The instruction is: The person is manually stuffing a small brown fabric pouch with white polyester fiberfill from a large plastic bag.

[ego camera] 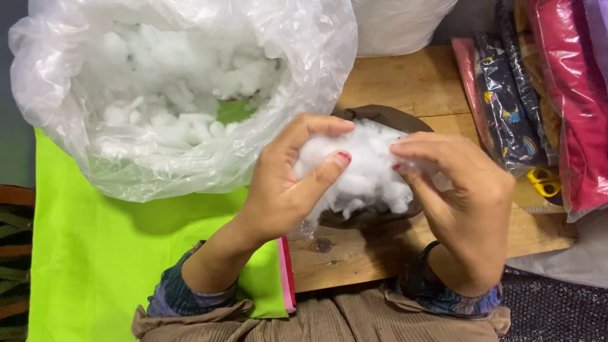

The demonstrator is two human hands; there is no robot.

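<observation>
While both hands work at chest level over the wooden tabletop (pixel 405 82), a clump of white stuffing (pixel 364 171) sits between them, just above a piece of brown fabric (pixel 380 116) that lies on the wood. The left hand (pixel 288 183) curls around the clump from the side, thumb pressed against its front and fingers hooked over the top, so the soft mass is cupped rather than squeezed flat. The right hand (pixel 462 196) meets it from the other side, thumb and fingertips pinching the edge of the fibre; that two-sided grip likely keeps the loose fluff from drifting apart. Whether the brown fabric is an open casing or just a flat piece cannot be told, since the stuffing and hands cover most of it.

A large clear plastic bag (pixel 304 76) full of the same white stuffing stands just beside the left hand, its mouth rolled open and turned toward the person, which puts the supply within easy reach. It rests on a bright green cloth (pixel 95 253) spread over the left part of the surface. To the right, well apart from the hands, bagged fabrics (pixel 513 107) lean in a row, with yellow scissors (pixel 544 182) at their foot
</observation>
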